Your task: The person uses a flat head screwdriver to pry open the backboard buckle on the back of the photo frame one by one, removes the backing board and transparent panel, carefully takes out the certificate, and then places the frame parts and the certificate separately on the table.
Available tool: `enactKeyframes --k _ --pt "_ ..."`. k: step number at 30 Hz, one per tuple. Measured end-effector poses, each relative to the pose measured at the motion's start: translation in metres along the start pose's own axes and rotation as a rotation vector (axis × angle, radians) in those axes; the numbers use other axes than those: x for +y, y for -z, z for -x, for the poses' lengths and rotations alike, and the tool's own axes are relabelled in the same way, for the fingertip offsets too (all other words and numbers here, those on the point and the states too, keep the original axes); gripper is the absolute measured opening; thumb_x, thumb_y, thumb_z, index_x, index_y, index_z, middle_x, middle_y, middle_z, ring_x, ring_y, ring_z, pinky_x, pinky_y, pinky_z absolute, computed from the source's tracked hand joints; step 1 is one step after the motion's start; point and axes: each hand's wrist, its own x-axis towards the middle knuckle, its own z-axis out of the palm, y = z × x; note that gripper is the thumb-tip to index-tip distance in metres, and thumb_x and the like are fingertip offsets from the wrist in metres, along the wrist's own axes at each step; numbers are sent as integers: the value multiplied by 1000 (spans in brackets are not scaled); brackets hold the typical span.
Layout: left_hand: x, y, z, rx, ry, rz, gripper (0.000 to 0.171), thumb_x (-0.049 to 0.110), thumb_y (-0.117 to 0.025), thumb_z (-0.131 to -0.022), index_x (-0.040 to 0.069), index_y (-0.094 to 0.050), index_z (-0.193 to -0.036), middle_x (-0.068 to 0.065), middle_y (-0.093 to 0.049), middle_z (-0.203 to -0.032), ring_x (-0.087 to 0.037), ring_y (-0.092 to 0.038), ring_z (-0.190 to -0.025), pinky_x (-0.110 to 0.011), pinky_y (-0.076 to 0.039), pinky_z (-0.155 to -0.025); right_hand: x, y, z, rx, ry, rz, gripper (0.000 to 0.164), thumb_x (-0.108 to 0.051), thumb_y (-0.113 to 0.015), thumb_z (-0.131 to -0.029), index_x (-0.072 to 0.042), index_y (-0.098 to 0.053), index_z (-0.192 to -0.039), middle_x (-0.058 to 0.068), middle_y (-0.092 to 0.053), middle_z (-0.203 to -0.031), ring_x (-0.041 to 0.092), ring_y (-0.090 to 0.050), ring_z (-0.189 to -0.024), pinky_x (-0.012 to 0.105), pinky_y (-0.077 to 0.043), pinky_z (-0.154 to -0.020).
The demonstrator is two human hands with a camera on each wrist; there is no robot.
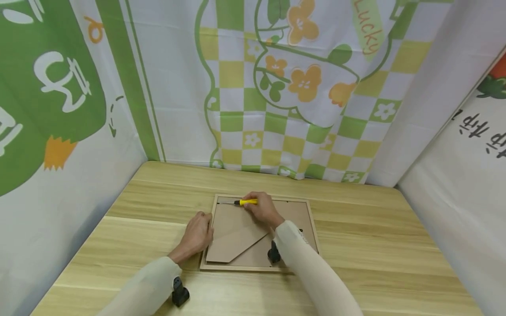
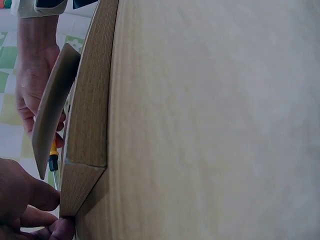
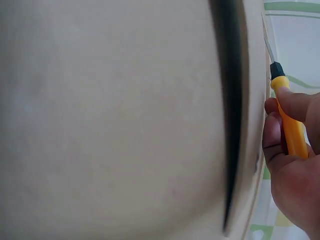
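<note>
- The screwdriver [image 1: 239, 202] lies over the upper left part of the picture frame [image 1: 241, 268], its thin shaft aimed at the left corner, by a small dark mark; I cannot tell whether the tip touches.
- I'd judge it light and stiff, with a smooth yellow handle that could turn in the fingers; the best hold is well round that handle, behind the black collar.
- My right hand [image 1: 264, 207] has it: thumb and fingers are closed on the handle, collar and shaft clear ahead of the fingertips.
- The frame lies back up on the table [image 1: 375, 228]. It looks rigid and fairly light; I'd hold it by the wooden rim, since the thin backing board [image 1: 284, 219] could bend.
- My left hand [image 1: 199, 233] has its fingers bent round the left rim, thumb and fingertips at the wood with hardly any gap.
- Between my hands the stand flap [image 1: 233, 239] tilts up from the backing; I'd keep weight off it.
- Beyond hangs a printed cloth [image 1: 186, 96].
</note>
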Motion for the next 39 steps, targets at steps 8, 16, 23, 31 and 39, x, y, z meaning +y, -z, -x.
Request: enactKeyframes --k 8,16,23,31,39 --pt "0 1 1 -29 16 49 21 -6 -61 -81 4 -49 -68 -9 -50 -72 -20 -43 -70 -32 -38 -63 -5 2 0 -30 9 66 15 -9 -66 -93 -10 -73 -106 9 -71 -113 28 -62 -113 43 -49 -99" --pt "1 6 -1 5 -25 43 19 -7 -62 -80 4 -50 -70 -12 -53 -78 -21 -46 -73 -34 -41 -65 -5 4 -4 -46 49 56 13 -12 -67 -92 -9 -74 -103 9 -72 -110 28 -63 -110 43 -49 -99" --pt "3 5 -5 -3 -29 21 11 -5 -64 -83 1 -56 -77 -15 -57 -83 -26 -52 -81 -40 -47 -71 -6 0 -6 -8 55 66 12 -12 -68 -92 -10 -73 -102 10 -72 -110 27 -63 -109 43 -49 -98" --pt "-1 4 1 -14 16 63 11 -6 -62 -82 1 -56 -76 -12 -53 -80 -22 -47 -76 -35 -42 -65 -3 5 -4 -55 13 39 20 -17 -74 -88 -12 -76 -107 7 -71 -117 26 -62 -115 41 -49 -100" --pt "-1 2 2 -21 9 75 19 -5 -61 -83 5 -50 -72 -9 -50 -77 -19 -43 -73 -31 -38 -64 2 18 -2 -106 -50 4 21 -18 -78 -83 -13 -78 -103 6 -74 -110 25 -65 -109 40 -52 -96"
